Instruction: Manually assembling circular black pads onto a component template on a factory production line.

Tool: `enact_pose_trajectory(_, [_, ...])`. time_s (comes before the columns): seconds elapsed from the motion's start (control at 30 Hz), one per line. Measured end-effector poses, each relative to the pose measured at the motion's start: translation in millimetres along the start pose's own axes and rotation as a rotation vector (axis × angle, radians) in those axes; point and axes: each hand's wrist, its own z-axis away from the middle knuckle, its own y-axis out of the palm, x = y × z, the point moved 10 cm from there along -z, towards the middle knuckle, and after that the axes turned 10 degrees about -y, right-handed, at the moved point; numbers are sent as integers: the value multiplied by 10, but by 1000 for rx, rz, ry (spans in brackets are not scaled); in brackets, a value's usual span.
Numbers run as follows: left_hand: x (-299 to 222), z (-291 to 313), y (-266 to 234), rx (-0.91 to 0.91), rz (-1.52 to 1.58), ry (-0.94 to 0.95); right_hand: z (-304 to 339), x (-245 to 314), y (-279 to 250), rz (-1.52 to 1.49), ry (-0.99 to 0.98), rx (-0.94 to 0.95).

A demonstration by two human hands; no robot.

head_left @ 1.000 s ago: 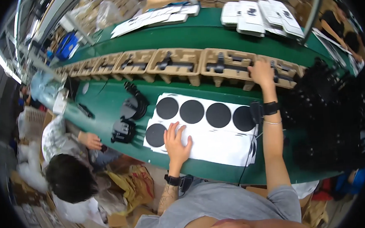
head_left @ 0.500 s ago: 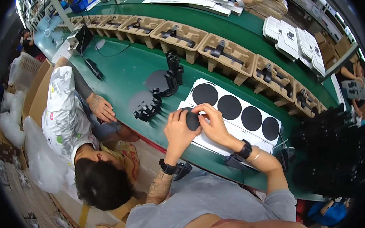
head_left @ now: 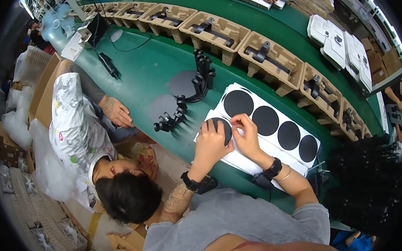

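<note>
Above the near edge of a white sheet stack [head_left: 241,162], my left hand [head_left: 210,144] grips a black round disc [head_left: 227,131] from its left side, fingers curled over it. At the disc's right edge my right hand [head_left: 247,136] has thumb and forefinger pinched together. Whatever lies in that pinch is too small to make out. Behind my hands a row of several black round pads [head_left: 265,120] lies on the white sheet. To the left stand two black round bases with dark clip-like parts along their rims, a nearer base [head_left: 162,107] and a farther base [head_left: 183,84].
Several brown pulp trays [head_left: 270,61] holding black bracket parts curve along the far side of the green table [head_left: 138,74]. A person's hand [head_left: 116,113] rests at the left edge. A dark handheld tool [head_left: 108,65] lies beyond it. Black parts pile up [head_left: 361,184] at right.
The view has shifted, so the table appears farther right and lower. My right fingers have drawn from over the disc into a pinch by its edge. My left hand still holds the disc.
</note>
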Motion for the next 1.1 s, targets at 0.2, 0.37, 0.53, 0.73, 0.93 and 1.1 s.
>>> enact_pose_trajectory(0.2, [-169,-113,162,89,-218,147,-71,-16,-13,26,7,6])
enact_pose_trajectory(0.37, [-202,-188,190,42,-319,153,-143,-44,-16,-16,6,40])
enact_pose_trajectory(0.53, [-213,-316,119,66,-201,189,-220,-53,-169,30,-11,24])
enact_pose_trajectory(0.73, [211,-402,-326,176,391,87,-219,-34,-157,12,27,39])
enact_pose_trajectory(0.93, [838,-131,-1004,-183,628,-208,-162,18,-72,47,23,49])
enact_pose_trajectory(1.1, [1105,306,-1206,-366,900,-395,-131,229,-57,115,-98,27])
